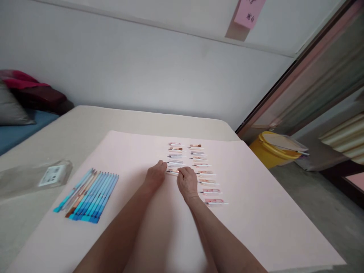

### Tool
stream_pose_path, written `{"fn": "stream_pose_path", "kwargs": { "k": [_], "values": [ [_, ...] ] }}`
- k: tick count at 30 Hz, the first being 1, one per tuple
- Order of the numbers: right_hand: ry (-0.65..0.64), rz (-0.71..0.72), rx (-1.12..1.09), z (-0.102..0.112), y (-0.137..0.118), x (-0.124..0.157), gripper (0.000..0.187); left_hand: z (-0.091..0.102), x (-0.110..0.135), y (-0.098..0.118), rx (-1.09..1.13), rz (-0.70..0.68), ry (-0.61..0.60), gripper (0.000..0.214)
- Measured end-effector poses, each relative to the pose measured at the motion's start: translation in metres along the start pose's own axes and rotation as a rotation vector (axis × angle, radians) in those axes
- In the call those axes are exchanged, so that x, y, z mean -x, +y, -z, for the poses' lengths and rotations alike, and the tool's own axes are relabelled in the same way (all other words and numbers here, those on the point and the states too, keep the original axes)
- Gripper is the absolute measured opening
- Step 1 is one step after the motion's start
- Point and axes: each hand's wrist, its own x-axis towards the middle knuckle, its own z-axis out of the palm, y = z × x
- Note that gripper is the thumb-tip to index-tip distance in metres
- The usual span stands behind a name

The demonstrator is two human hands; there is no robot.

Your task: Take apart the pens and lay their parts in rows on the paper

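Note:
My left hand (156,174) and my right hand (187,181) face each other low over the pink sheet (264,204), fingers closed. Between them lies a thin white pen refill (172,173), one end at each hand's fingertips. Just beyond it is a short tan pen part (174,169). Two columns of similar sets run across the sheet, each a slim refill beside a short coloured piece, such as the pink piece (214,200) at the near right. My right hand partly covers the space between the columns.
Several blue pens (96,195), with a few brown and pale ones, lie side by side at left. A clear plastic bag with a white label (52,175) is on the cream table (159,123). A yellow bucket (263,151) stands on the floor at right; a white wall (142,68) closes the back.

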Motion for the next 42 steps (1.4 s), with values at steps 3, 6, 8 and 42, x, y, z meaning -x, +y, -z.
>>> {"fn": "stream_pose_path", "kwargs": {
  "k": [3,6,8,42],
  "values": [
    [-0.008,0.011,-0.014,-0.001,0.001,0.0,0.026,0.001,0.001,0.001,0.028,0.007,0.011,0.022],
    [-0.006,0.015,-0.025,-0.001,0.0,0.0,0.026,0.003,0.002,0.002,0.058,0.024,0.001,0.022],
    [-0.006,0.017,-0.028,-0.001,0.0,0.0,0.027,0.004,0.003,0.003,0.067,0.023,-0.01,0.021],
    [-0.011,0.007,-0.064,0.0,0.0,0.001,0.026,0.008,0.002,-0.004,0.82,0.189,0.071,0.028]
  ]
}}
